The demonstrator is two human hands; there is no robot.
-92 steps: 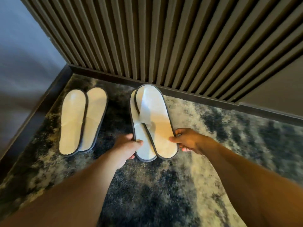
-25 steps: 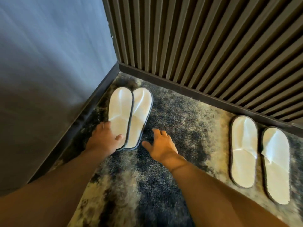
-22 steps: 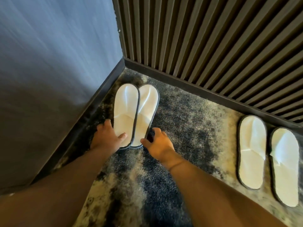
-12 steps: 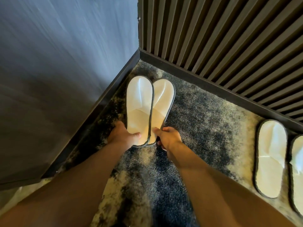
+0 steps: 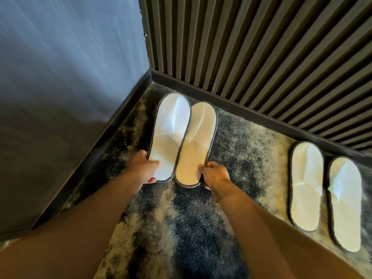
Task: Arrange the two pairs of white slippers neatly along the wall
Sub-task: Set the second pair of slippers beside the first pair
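Corner pair: left slipper (image 5: 171,135) and right slipper (image 5: 196,146) now side by side, edges touching, toes at the slatted wall (image 5: 261,57); half a second ago they overlapped. Left hand (image 5: 144,170) grip pinches one heel, right hand (image 5: 214,175) the other. Second pair (image 5: 324,192) sits neat on the carpet (image 5: 191,228); nearly done.

Mottled blue-grey carpet (image 5: 191,228) carries two white slipper pairs (dark-edged): left pair (image 5: 182,141) in the corner, overlapping; right pair (image 5: 324,194) just beside each other, toes near the skirting.
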